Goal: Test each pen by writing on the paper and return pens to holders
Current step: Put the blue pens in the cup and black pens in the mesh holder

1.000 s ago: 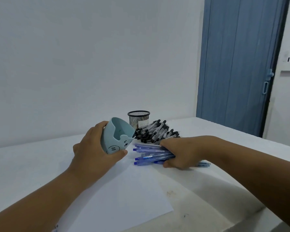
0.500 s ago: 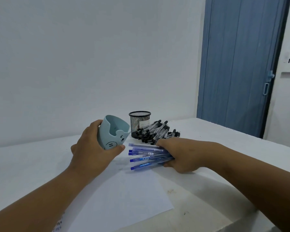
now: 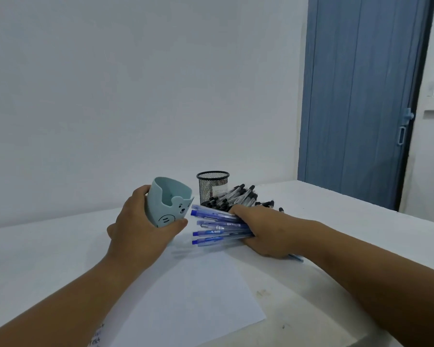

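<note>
My left hand [image 3: 138, 229] grips a light blue bear-faced pen holder [image 3: 169, 204], tilted with its mouth toward the right. Just to its right, my right hand [image 3: 266, 229] grips a bundle of blue pens [image 3: 218, 227], their capped ends pointing at the holder and close to its mouth. A pile of black-capped pens [image 3: 238, 196] lies behind my right hand. A black mesh holder [image 3: 212, 185] stands upright behind that pile. A white sheet of paper [image 3: 186, 301] lies on the table in front of me, with some writing at its lower left corner.
The white table [image 3: 348, 221] runs to a white wall behind. A blue door [image 3: 356, 96] stands at the right. The table's front right edge is near my right forearm.
The blue holder has tipped more upright and shifted slightly left. My right hand has slid the bundle of blue pens leftward, closer to the holder's mouth.
</note>
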A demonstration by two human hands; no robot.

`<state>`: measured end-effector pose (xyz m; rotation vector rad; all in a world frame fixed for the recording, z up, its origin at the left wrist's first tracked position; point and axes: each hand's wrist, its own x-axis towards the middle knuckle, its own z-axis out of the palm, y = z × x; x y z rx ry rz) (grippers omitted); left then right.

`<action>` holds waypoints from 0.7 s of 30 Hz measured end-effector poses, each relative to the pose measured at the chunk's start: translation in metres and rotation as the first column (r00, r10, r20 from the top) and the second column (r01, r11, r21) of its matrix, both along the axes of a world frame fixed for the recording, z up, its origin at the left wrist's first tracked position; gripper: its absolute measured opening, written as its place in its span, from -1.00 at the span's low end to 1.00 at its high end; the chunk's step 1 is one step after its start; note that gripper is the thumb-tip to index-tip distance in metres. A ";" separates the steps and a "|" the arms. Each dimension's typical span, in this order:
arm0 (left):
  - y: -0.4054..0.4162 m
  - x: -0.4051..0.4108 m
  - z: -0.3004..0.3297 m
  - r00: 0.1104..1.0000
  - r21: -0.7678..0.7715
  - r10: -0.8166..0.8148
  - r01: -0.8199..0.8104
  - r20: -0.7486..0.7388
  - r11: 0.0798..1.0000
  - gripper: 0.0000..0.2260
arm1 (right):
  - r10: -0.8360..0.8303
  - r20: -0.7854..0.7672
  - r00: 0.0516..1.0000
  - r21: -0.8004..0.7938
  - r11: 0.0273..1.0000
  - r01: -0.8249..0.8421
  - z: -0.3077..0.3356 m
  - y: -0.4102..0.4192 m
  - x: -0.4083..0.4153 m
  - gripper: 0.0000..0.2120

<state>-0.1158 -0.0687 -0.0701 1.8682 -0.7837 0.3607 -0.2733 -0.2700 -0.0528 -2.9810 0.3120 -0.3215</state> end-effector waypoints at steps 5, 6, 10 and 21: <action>0.001 0.004 0.001 0.999 -0.037 0.003 -0.004 -0.042 0.999 -0.37 | -0.065 0.218 0.974 0.151 0.988 0.032 0.008 -0.007 0.011 -0.83; 0.002 0.004 0.000 0.998 -0.044 0.001 -0.003 -0.056 0.999 -0.35 | -0.090 0.270 0.959 0.200 0.979 0.036 0.010 -0.009 0.015 -0.84; 0.001 0.007 -0.002 0.999 -0.035 0.009 -0.011 -0.053 0.999 -0.34 | -0.189 0.452 0.872 0.449 0.893 -0.039 0.025 -0.012 0.029 -0.87; 0.001 0.001 -0.001 0.996 0.068 -0.037 0.032 0.080 0.997 -0.35 | -0.461 0.788 0.408 0.616 0.575 -0.539 0.097 0.043 0.087 -0.80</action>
